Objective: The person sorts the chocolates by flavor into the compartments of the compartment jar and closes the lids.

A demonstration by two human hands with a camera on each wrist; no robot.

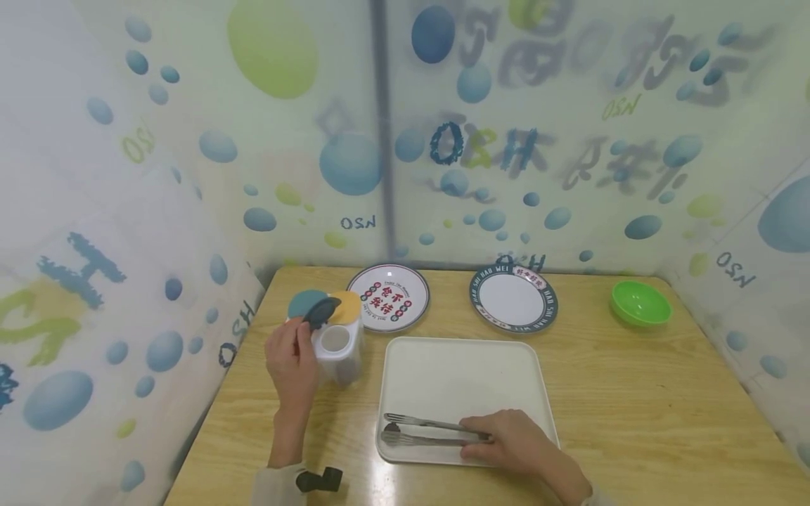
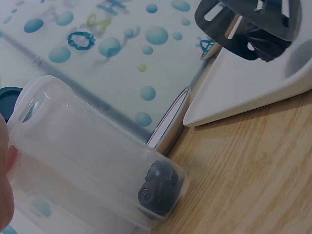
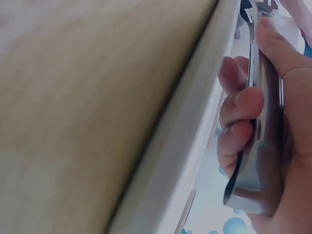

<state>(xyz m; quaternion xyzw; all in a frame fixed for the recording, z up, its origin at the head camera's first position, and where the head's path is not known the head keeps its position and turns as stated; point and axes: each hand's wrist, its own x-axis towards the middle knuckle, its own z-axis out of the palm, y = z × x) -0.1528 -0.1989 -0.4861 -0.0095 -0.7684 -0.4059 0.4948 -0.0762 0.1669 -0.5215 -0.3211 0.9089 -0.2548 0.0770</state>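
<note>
My left hand [image 1: 294,355] holds up a dark lid [image 1: 323,313] on the clear food container [image 1: 346,369], leaving one round opening uncovered. Through the container's wall, dark shell-shaped pieces [image 2: 160,187] show at the bottom in the left wrist view. My right hand [image 1: 509,439] grips metal tongs [image 1: 436,423] over the front of the white tray [image 1: 465,365], fingers wrapped round the arms in the right wrist view. A small dark piece [image 1: 392,427] appears between the tongs' slotted tips, which point left toward the container.
Behind the tray stand a white plate with red lettering [image 1: 389,302] and a plate with a dark patterned rim [image 1: 544,309]. A green bowl [image 1: 640,303] sits at the back right. Printed curtains [image 1: 304,176] enclose the wooden table [image 1: 633,393] at its back and sides.
</note>
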